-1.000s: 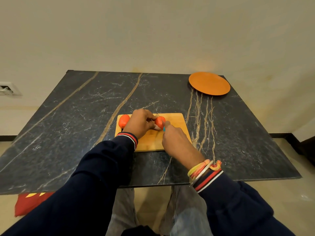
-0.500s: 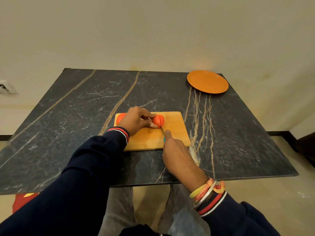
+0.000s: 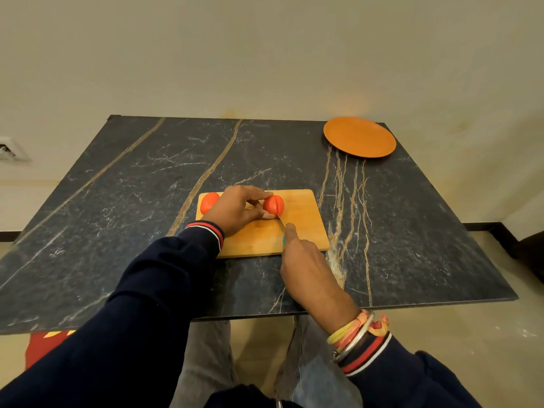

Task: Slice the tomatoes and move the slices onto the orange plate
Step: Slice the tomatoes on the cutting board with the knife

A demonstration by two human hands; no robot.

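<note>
A wooden cutting board (image 3: 306,231) lies on the dark marble table. A red tomato (image 3: 273,204) sits on it with a cut line down its middle. My left hand (image 3: 235,209) pinches the tomato's left side between fingers and thumb. My right hand (image 3: 306,263) grips a knife (image 3: 281,223) with a teal handle, index finger along its spine, the blade low in the cut. A second whole tomato (image 3: 209,201) rests at the board's far left corner, partly hidden by my left hand. The orange plate (image 3: 359,136) stands bare at the table's far right.
The marble table (image 3: 132,201) reaches a wall at the back. Its front edge runs just above my knees. A red cushion (image 3: 44,346) lies on the floor at the lower left. A wall socket (image 3: 8,148) is at the far left.
My right hand has drawn the knife back toward me and the blade has sunk through the tomato, leaving a visible split. My left hand stays on the tomato.
</note>
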